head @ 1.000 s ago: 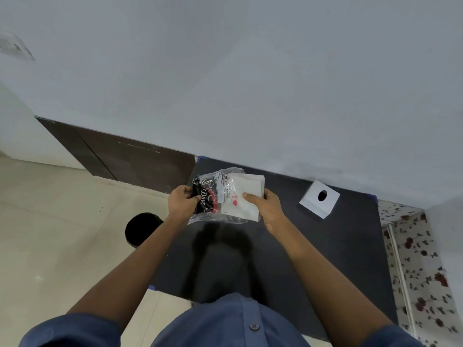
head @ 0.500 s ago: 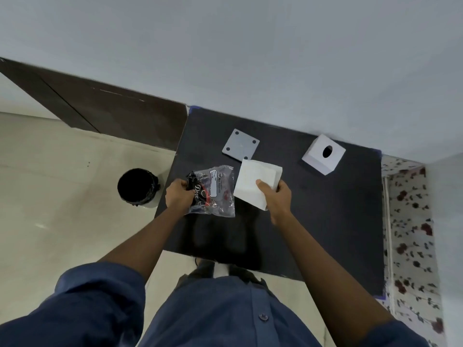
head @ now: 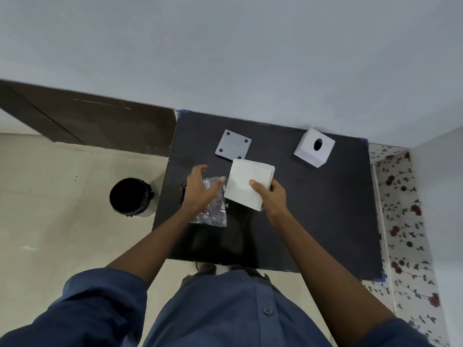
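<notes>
My right hand [head: 271, 197] grips a flat white square block [head: 246, 185] by its near corner, thumb on top, above the black table [head: 325, 209]. A clear plastic bag [head: 213, 211] with dark and red contents lies on the table to its left. Over that bag hovers my left hand [head: 200, 187], fingers spread and relaxed, holding nothing and covering part of the bag.
A grey square plate [head: 233, 148] with four corner holes lies further back. A white cube [head: 314, 147] with a round hole sits at the back right near the wall. On the floor to the left stands a black bin [head: 130, 197]. Flowered cloth [head: 406, 234] borders the table's right edge.
My left hand has let go of the plastic bag, which now lies on the table, and opened above it. The white block has separated from the bag and stays in my right hand.
</notes>
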